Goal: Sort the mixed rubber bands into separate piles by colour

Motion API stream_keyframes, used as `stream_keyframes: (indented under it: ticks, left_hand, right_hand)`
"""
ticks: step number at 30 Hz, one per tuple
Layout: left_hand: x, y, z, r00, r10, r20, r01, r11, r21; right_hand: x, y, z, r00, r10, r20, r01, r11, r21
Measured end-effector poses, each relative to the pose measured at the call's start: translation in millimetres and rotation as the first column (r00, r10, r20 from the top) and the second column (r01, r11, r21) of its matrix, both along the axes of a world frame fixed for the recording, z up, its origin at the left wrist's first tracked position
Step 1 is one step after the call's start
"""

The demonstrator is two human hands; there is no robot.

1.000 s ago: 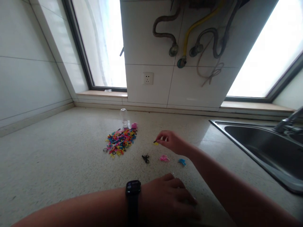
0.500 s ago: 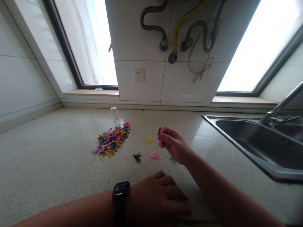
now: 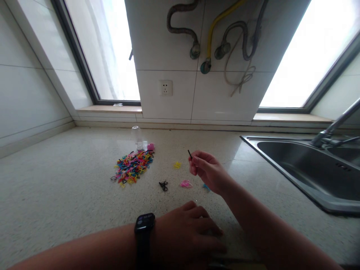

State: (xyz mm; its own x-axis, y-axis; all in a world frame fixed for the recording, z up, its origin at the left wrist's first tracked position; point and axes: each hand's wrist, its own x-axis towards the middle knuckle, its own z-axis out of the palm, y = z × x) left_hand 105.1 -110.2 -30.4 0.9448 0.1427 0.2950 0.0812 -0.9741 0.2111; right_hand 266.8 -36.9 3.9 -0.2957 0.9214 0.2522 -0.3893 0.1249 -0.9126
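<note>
Between thumb and fingertips, my right hand pinches a small black rubber band above the counter. My left hand, with a dark watch on its wrist, lies flat near the front edge, fingers spread and holding nothing. Small separate piles of bands lie around my right hand: yellow, black, pink and blue, the blue one partly beneath the hand. Further left spreads a large heap of mixed coloured rubber bands.
Behind the heap stand a clear plastic bottle and a small pink object. A steel sink with a faucet is set into the counter at right. Hoses and a socket are on the wall.
The black band now sticks out further from my right fingertips, which have shifted very slightly right. My left hand stays in place on the counter.
</note>
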Motion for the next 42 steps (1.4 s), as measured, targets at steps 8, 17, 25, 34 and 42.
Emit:
stream_keyframes:
  ticks: [8,17,25,34,42]
  left_hand:
    - [-0.4,-0.4,0.1,1.000,-0.003,0.014,0.003,1.000,0.003]
    - [1.0,-0.2,-3.9,1.000,-0.009,0.025,0.006,0.996,0.093]
    - [2.8,-1.5,-9.6,0.999,0.000,0.033,-0.005,0.987,0.163]
    - [4.8,1.6,-15.5,0.996,-0.027,0.090,0.010,0.983,0.182]
    - [2.1,1.1,-10.0,0.999,-0.015,0.047,0.006,0.982,0.187]
  right_hand:
    - [2.6,6.0,-6.1,0.986,-0.103,0.134,0.086,0.989,0.124]
    - [-5.0,1.1,-10.0,0.723,-0.433,0.538,0.051,0.810,0.584]
    - [-27.4,11.6,-26.6,0.385,-0.526,0.758,-0.350,0.677,0.647]
    - [-35.1,11.8,-27.0,0.241,-0.498,0.833,-0.462,0.695,0.550]
    - [-27.4,9.5,-21.4,0.295,-0.428,0.854,-0.477,0.709,0.520]
